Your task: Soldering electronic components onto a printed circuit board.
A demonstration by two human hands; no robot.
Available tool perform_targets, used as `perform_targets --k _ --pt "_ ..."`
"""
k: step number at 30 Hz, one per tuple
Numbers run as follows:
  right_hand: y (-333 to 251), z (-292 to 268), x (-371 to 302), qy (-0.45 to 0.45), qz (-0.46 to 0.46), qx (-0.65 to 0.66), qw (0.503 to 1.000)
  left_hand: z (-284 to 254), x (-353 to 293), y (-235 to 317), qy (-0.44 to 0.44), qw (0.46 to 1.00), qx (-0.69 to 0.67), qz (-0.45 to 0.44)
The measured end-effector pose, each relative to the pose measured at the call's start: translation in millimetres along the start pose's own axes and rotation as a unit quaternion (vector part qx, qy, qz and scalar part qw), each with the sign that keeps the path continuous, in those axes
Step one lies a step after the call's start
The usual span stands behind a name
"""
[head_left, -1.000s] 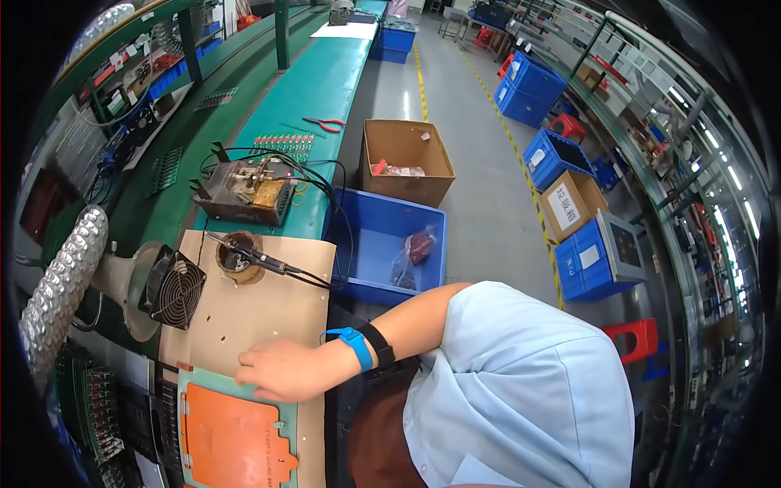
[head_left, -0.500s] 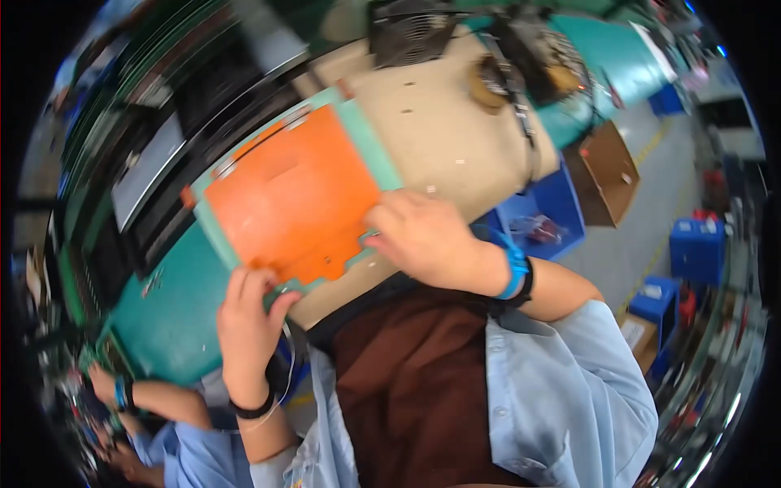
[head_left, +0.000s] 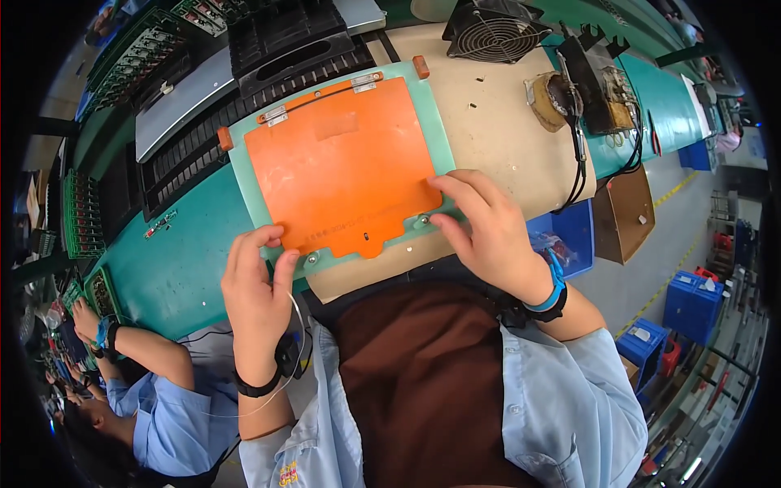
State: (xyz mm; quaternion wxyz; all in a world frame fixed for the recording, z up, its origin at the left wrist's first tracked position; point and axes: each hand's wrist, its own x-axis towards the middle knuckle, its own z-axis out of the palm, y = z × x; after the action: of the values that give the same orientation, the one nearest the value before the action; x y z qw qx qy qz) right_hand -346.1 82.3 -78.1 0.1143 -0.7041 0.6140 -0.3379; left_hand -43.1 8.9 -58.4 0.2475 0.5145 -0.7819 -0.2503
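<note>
A flat fixture lies in front of me, with an orange hinged plate (head_left: 346,167) on a pale green base (head_left: 248,191). Two metal hinges run along its far edge, and orange blocks stand at the far corners. At its near left corner is my left hand (head_left: 256,297), thumb and fingers apart, fingertips at the plate's edge. My right hand (head_left: 496,236) is at the near right corner, its index fingertip against the orange edge and its thumb lower, beside a small metal screw (head_left: 421,220). Both hands look open, with nothing visible inside them.
Beige board (head_left: 512,146) lies under the fixture on a green bench (head_left: 191,276). Beyond are a black fan (head_left: 498,34), a coil (head_left: 553,102) with cables and a black slotted tray (head_left: 289,41). A blue bin (head_left: 573,236) stands right. At left, a co-worker's arm (head_left: 154,350) reaches over the bench.
My view has shifted, so the fixture sits further right and looks sharper. My right thumb and index finger are spread wider. The plate still lies flat on the base.
</note>
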Motion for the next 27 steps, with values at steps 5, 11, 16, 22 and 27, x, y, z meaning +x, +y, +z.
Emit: perform_targets --k 5,11,16,22,27 --pt "-4 -14 4 -0.039 0.118 0.162 0.979 -6 -1 -16 0.003 0.992 -0.125 -0.012" --pt "-17 -47 18 0.0 0.172 0.381 0.908 -55 9 -8 0.032 0.986 -0.141 0.083" --pt "-29 -57 54 0.078 0.051 0.443 0.892 -75 50 38 0.128 0.99 -0.037 0.046" --pt "-17 -36 65 0.09 -0.093 0.182 0.975 -69 88 27 0.263 0.947 0.063 0.176" --pt "-9 -12 78 -0.108 -0.15 -0.023 0.983 -70 96 30 0.273 0.941 0.091 0.175"
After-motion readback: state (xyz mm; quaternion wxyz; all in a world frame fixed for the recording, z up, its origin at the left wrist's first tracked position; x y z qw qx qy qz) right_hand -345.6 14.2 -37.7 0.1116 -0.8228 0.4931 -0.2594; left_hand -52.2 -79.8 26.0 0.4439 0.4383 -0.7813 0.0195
